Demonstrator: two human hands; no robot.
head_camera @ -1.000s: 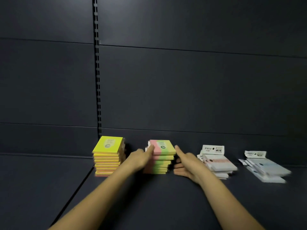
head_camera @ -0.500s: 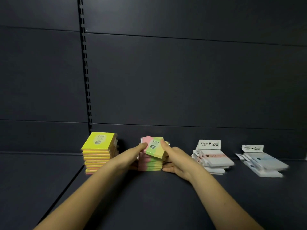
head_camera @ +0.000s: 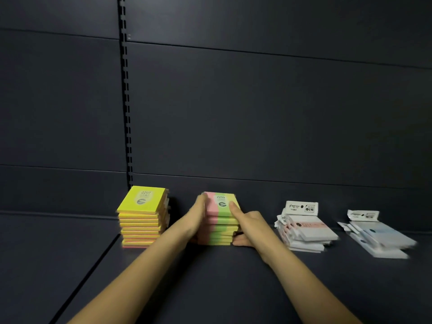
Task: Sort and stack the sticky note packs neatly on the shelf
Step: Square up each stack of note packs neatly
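Note:
A stack of pink-and-green sticky note packs (head_camera: 222, 222) stands on the dark shelf (head_camera: 210, 281), its top pack labelled 2209. My left hand (head_camera: 195, 219) presses flat against the stack's left side. My right hand (head_camera: 246, 224) is at its right side, one finger resting on the top pack's right edge and the others lying along the stack's base. To the left, a taller stack of yellow packs (head_camera: 141, 203), labelled 2207, stands slightly uneven.
A loose pile of white-and-pink packs (head_camera: 308, 231) lies to the right, and a spread pile of white-and-blue packs (head_camera: 383, 238) further right. The dark back panel with a slotted upright (head_camera: 127, 113) is close behind the stacks. A seam splits the shelf at the left.
The tilted top pack held between both hands now lies flat on the pink-and-green stack. Both hands have settled against the stack's sides.

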